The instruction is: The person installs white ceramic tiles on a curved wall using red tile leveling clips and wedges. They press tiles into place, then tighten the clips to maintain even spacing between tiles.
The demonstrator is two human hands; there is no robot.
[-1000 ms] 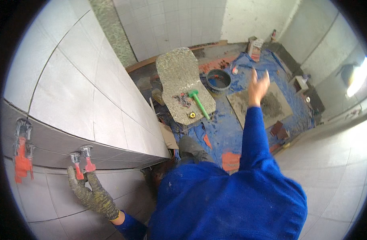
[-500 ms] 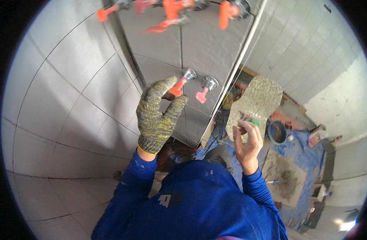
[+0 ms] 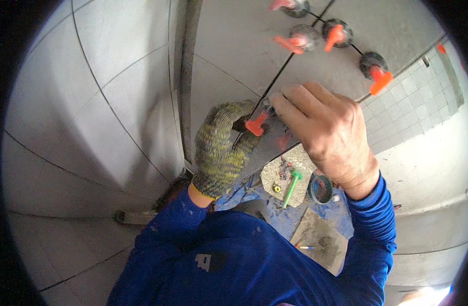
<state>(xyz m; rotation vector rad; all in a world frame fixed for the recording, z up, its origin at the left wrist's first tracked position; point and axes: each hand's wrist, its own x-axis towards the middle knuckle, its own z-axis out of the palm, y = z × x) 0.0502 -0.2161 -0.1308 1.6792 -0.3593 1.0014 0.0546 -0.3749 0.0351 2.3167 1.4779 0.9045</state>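
A tile leveler with a red T-shaped handle [image 3: 257,124] sticks out from the dark joint between grey wall tiles [image 3: 229,30]. My left hand [image 3: 218,145], in a grey and yellow knit glove, curls its fingers and thumb around this handle. Bare and closed, my right hand [image 3: 328,130] is bent over the leveler's base from the right. Its fingertips are partly hidden, so what they pinch does not show. Farther up the joints stand several more levelers, among them one with an orange handle [image 3: 381,81] and one with a red handle [image 3: 290,43].
Large pale tiles [image 3: 127,117] cover the wall on the left. Down on a blue sheet [image 3: 229,199] are a speckled board [image 3: 269,176] with a green-handled tool [image 3: 291,188], a dark bucket [image 3: 321,188] and a stained panel [image 3: 315,239].
My right hand has come up from low on the right to the leveler beside my left hand, and its fingers have closed. The view has tilted and moved nearer the wall.
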